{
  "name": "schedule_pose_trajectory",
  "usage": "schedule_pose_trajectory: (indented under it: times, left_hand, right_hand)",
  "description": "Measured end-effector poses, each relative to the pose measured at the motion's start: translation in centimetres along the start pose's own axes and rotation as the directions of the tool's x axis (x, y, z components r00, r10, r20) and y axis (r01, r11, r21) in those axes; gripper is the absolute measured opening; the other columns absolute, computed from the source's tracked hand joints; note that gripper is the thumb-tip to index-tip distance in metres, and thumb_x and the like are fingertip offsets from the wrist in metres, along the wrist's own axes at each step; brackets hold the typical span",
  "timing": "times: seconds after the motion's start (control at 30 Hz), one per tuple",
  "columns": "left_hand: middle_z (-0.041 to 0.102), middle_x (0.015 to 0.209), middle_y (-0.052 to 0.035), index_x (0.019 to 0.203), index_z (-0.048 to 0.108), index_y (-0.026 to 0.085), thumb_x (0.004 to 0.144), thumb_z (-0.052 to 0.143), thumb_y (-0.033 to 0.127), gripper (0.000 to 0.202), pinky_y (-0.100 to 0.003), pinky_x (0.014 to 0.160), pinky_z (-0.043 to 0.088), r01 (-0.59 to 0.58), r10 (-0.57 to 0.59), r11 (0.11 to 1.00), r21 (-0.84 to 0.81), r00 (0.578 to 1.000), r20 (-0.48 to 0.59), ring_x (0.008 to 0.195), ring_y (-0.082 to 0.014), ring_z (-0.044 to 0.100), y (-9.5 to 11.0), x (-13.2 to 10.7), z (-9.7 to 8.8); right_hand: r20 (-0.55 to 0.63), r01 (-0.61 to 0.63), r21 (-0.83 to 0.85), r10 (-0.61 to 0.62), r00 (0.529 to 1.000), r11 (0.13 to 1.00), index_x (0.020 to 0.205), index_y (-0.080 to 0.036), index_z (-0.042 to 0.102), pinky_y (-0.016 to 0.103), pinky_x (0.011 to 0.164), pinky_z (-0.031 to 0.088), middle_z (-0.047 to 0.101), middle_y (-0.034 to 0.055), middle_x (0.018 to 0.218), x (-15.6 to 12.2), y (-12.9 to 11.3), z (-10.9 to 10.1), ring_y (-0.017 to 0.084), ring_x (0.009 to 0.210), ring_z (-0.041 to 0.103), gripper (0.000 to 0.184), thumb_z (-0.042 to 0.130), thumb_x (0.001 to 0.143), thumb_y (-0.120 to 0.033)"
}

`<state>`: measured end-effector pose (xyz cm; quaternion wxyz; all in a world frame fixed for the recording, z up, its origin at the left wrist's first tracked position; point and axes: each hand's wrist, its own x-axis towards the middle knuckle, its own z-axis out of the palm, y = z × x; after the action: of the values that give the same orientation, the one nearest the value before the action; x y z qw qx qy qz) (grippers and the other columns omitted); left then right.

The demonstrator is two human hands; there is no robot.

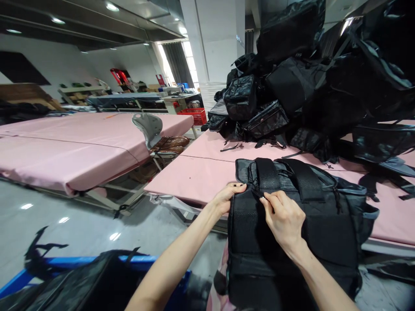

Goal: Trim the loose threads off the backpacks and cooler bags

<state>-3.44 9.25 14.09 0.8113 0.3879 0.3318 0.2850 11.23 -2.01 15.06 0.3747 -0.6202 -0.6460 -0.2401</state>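
Note:
A black backpack [330, 233] leans upright against the near edge of a pink-covered table, its padded back panel and wide shoulder straps [309, 183] facing me. My left hand [227, 198] is closed on the backpack's upper left edge, thumb on top near the corner. Close beside it, my right hand [285, 216] is in a pinch over the panel below the left strap. A small dark piece shows at those fingertips, too small to name. A zipper pull cord [337, 201] hangs on the bag's right side.
A tall heap of black backpacks [241, 97] covers the back right of the pink table [194, 172]. At lower left, a blue bin [145, 259] holds more dark bags. Another pink table [81, 142], a grey chair [149, 129] and a red crate [194, 115] stand farther off.

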Motion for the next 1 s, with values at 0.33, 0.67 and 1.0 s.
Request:
schedule_pose_trajectory:
  times: [0.33, 0.67, 1.0]
  left_hand:
    - [0.063, 0.057, -0.0016, 0.058, 0.058, 0.01, 0.055, 0.078, 0.018, 0.022, -0.022, 0.056, 0.044, 0.006, -0.004, 0.996, -0.091, 1.0, 0.019, 0.05, -0.01, 0.057, -0.2, 0.2, -0.1]
    - [0.06, 0.052, -0.0003, 0.054, 0.056, 0.01, 0.05, 0.08, 0.019, 0.026, -0.019, 0.049, 0.041, -0.006, 0.009, 0.995, -0.098, 1.0, 0.03, 0.045, -0.0079, 0.054, -0.2, 0.1, -0.2]
    - [0.064, 0.055, -0.002, 0.061, 0.061, 0.009, 0.063, 0.071, 0.011, 0.011, -0.018, 0.052, 0.048, -0.02, 0.013, 0.996, -0.086, 0.996, -0.084, 0.047, -0.0103, 0.059, -0.4, -0.2, 0.1]
  right_hand:
    - [0.053, -0.062, 0.011, 0.062, 0.997, 0.998, 0.083, -0.02, 0.065, 0.024, 0.057, 0.033, 0.062, 0.0003, 0.073, 0.1, -0.3, 0.2, 0.011, 0.061, 0.054, 0.017, 0.05, 0.086, -0.027]
    - [0.044, -0.128, 0.14, 0.123, 0.991, 0.982, 0.087, -0.019, 0.063, 0.022, 0.06, 0.036, 0.063, 0.0012, 0.079, -0.5, 0.3, 0.1, 0.011, 0.066, 0.056, 0.016, 0.05, 0.086, -0.027]
    - [0.104, -0.112, 0.08, 0.104, 0.989, 0.99, 0.078, -0.021, 0.063, 0.024, 0.058, 0.033, 0.06, 0.0001, 0.073, -0.2, -0.8, 0.4, 0.012, 0.063, 0.054, 0.013, 0.052, 0.084, -0.023]
